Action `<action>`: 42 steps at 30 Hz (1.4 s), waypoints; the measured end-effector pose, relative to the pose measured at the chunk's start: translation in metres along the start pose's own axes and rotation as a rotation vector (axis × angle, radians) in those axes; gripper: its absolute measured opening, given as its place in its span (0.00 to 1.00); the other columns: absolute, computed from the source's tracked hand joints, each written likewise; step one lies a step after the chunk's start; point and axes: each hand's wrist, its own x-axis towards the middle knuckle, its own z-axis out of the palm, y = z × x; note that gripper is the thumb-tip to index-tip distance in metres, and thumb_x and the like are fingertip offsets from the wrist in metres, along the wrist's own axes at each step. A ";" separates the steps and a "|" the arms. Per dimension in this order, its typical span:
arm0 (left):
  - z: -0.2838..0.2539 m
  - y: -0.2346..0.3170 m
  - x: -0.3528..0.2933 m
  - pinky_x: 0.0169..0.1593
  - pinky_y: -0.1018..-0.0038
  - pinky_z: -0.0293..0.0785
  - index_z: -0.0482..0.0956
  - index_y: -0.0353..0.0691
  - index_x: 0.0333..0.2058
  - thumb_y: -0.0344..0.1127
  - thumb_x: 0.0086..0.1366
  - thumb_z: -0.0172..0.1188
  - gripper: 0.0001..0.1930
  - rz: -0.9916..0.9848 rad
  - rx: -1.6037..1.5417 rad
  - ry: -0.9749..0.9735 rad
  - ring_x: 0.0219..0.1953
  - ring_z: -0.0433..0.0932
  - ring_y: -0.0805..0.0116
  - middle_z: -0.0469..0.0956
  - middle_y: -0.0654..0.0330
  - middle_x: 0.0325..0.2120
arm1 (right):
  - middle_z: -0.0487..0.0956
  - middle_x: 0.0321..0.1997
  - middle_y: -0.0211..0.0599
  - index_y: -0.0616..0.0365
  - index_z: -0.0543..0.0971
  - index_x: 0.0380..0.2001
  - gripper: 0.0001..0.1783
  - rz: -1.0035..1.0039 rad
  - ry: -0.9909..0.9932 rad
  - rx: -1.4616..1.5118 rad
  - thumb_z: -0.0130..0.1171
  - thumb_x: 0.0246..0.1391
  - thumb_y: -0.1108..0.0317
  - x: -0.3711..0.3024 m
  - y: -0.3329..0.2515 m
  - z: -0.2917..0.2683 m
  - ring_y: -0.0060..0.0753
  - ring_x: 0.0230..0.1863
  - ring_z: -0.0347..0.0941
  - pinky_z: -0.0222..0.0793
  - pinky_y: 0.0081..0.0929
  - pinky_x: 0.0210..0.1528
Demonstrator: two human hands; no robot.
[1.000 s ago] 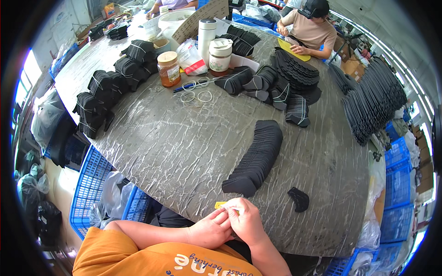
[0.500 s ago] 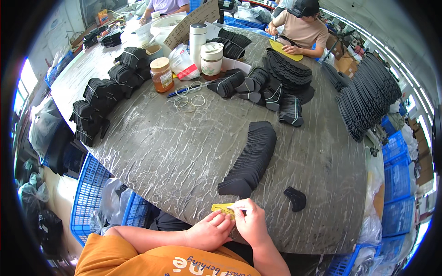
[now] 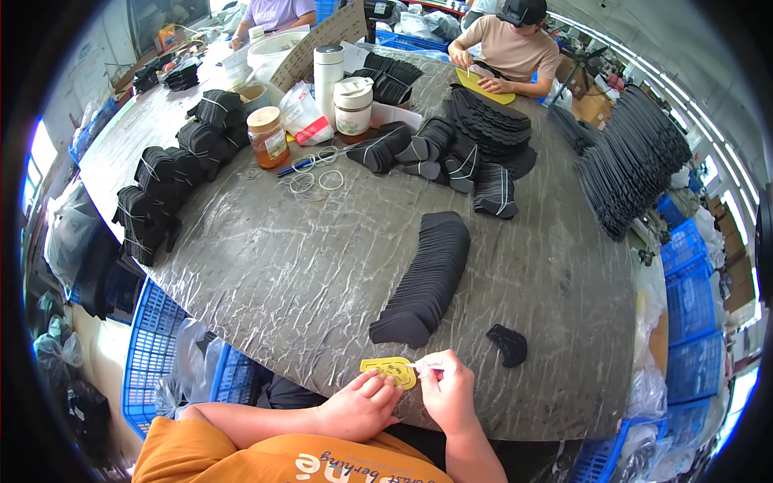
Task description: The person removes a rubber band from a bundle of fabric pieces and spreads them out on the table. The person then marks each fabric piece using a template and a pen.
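At the near edge of the table, my left hand [image 3: 361, 406] has its fingers bunched over a small yellow template [image 3: 390, 369], holding it. The template has dark marks on its face, and my fingertips cover its lower part. Whatever lies beneath it is hidden. My right hand [image 3: 448, 394] is closed around a slim white pen [image 3: 420, 366], whose tip points left at the template's right edge. Just beyond my hands lies a long fanned row of black curved pieces [image 3: 423, 282]. One black curved piece [image 3: 507, 345] lies apart to the right.
Bundled black pieces [image 3: 165, 169] line the table's left side, with more stacks [image 3: 487, 121] farther back. A jar [image 3: 267, 137], a white flask [image 3: 328, 80], a lidded cup [image 3: 353, 109] and rubber bands [image 3: 318, 181] stand or lie mid-table. A co-worker [image 3: 511, 48] works across the table.
The pen and my right hand have shifted slightly right, and more of the yellow template shows. My left hand stays on it. The whole view has moved slightly.
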 end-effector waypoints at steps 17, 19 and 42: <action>-0.001 0.001 -0.001 0.61 0.57 0.70 0.78 0.30 0.52 0.53 0.61 0.61 0.31 0.002 0.003 -0.013 0.51 0.74 0.51 0.75 0.46 0.49 | 0.81 0.32 0.45 0.60 0.73 0.35 0.08 -0.121 0.065 -0.092 0.61 0.53 0.80 -0.029 0.002 -0.004 0.53 0.34 0.79 0.76 0.39 0.36; -0.001 0.002 -0.001 0.65 0.57 0.65 0.76 0.29 0.53 0.51 0.65 0.57 0.30 -0.012 -0.025 -0.054 0.55 0.72 0.51 0.74 0.45 0.50 | 0.80 0.32 0.44 0.60 0.72 0.34 0.09 -0.114 0.061 -0.123 0.61 0.52 0.81 -0.032 0.003 -0.004 0.53 0.33 0.79 0.75 0.40 0.36; -0.018 -0.054 0.014 0.47 0.63 0.75 0.83 0.40 0.45 0.33 0.52 0.71 0.19 -0.314 -0.344 0.057 0.41 0.75 0.54 0.77 0.56 0.36 | 0.75 0.31 0.47 0.60 0.70 0.35 0.09 -0.118 -0.048 -0.188 0.61 0.55 0.78 -0.030 -0.015 0.000 0.55 0.33 0.75 0.72 0.45 0.35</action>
